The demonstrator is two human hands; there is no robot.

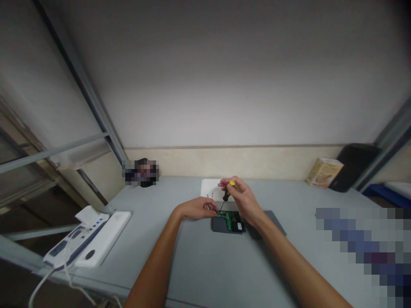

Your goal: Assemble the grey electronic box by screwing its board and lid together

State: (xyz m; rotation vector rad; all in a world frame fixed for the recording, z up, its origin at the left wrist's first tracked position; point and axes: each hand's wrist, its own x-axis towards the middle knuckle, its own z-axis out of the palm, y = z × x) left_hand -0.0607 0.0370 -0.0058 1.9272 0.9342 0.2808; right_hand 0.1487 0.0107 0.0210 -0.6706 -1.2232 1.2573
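Note:
A small dark electronic device point(220, 224) lies on the table with its green circuit board point(228, 220) exposed. My right hand point(245, 199) grips a screwdriver point(226, 196) with a dark handle and yellow end. Its thin shaft slants down to the board's upper left part. My left hand point(197, 208) is at the same corner, its curled fingers closed on the device's edge close to the screwdriver tip; what lies under the fingertips is hidden. Behind the hands is a white sheet point(208, 187) with several small black specks, perhaps screws.
A dark flat panel point(275, 222) lies partly under my right forearm. On the left are a white power strip point(78, 235) with cables and a white flat box point(107, 239). A yellow box point(324, 172) and black object point(356, 164) stand back right, near the wall.

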